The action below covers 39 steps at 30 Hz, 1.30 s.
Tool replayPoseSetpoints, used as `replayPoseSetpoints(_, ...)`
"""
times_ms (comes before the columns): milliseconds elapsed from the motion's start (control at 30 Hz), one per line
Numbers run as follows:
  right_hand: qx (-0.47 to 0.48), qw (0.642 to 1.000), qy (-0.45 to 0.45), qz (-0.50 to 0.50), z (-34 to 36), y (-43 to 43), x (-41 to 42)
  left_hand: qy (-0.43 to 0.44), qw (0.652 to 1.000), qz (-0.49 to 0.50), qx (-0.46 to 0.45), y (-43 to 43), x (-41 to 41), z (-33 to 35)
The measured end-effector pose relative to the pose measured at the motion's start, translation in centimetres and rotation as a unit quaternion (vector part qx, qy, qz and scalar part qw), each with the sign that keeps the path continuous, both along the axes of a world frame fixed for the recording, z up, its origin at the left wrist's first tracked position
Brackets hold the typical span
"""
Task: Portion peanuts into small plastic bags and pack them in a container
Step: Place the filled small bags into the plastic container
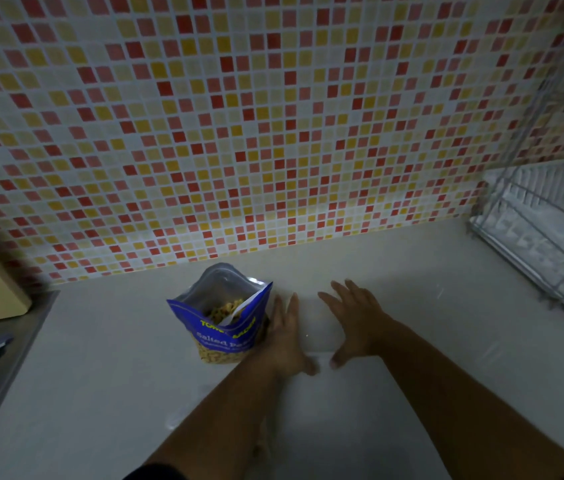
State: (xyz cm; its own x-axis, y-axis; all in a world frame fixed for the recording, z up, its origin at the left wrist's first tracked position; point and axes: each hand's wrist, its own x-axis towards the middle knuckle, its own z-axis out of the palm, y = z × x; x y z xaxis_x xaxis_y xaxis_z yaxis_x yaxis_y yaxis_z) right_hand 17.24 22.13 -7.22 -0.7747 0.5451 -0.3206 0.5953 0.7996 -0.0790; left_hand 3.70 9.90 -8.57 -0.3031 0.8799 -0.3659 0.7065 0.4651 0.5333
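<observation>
Right now the open peanut bag (220, 327) stands on the counter (100, 375), white spoon (239, 311) inside. Just beside it, the left hand (285, 337) and right hand (356, 320) lie flat with fingers straight, gripping nothing. A nudge from the left hand might tip it and spill peanuts.

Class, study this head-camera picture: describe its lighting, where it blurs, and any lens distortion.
Head view: dim, even light, no hard shadows on the counter; the grid of the tiled wall bows, a wide-angle effect; the dish rack at the right edge smears into blur; the peanut bag is sharp enough to read "Salted"; the left hand and right hand look slightly soft.
</observation>
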Motion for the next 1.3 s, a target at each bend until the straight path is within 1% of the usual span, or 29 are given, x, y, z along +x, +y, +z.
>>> replayPoseSetpoints(100, -0.004, 0.999, -0.023, 0.028, -0.8, 0.2, -0.7, -0.018, 0.999, 0.009, 0.034, 0.2, -0.2, -1.0)
replayPoseSetpoints(167, -0.001, 1.000, -0.009, 0.029, -1.0, 0.0, -0.7, -0.026, 0.997, 0.010, 0.067, 0.0, -0.3, -1.4)
replayPoseSetpoints(267, -0.007, 1.000, 0.014, 0.026, -1.2, -1.0, -0.2, -0.003, 0.996, -0.001, 0.088, -0.8, -0.3, -1.6)
replayPoseSetpoints(533, -0.028, 0.998, 0.017, 0.049, -2.0, -6.5, 2.3, 0.061, 0.994, -0.073, 0.046, -6.7, 0.4, -1.6)
replayPoseSetpoints(600, -0.027, 0.998, 0.018, 0.049, -2.1, -7.7, 2.9, 0.084, 0.992, -0.085, 0.050, -8.0, 0.7, -1.3)
replayPoseSetpoints(700, -0.049, 0.998, 0.019, 0.036, -2.1, -8.9, 3.4, 0.109, 0.987, -0.089, 0.073, -9.2, 1.2, -0.9)
replayPoseSetpoints(800, -0.072, 0.997, 0.026, 0.017, -1.7, -9.5, 3.8, 0.102, 0.988, -0.072, 0.088, -10.1, 1.2, -1.1)
replayPoseSetpoints(933, -0.096, 0.995, 0.028, 0.003, -0.8, -10.1, 4.2, 0.123, 0.983, -0.073, 0.117, -11.1, 1.4, -1.3)
replayPoseSetpoints(1067, -0.088, 0.996, 0.032, 0.008, 0.1, -10.2, 4.1, 0.113, 0.984, -0.036, 0.135, -11.8, 1.5, -1.8)
replayPoseSetpoints(1167, -0.077, 0.996, 0.051, 0.001, 0.9, -9.6, 4.0, 0.112, 0.985, -0.029, 0.131, -11.9, 1.5, -1.9)
replayPoseSetpoints(1300, -0.067, 0.992, 0.091, -0.057, 2.0, -7.1, 3.6, 0.127, 0.976, -0.041, 0.171, -12.2, 1.5, -1.6)
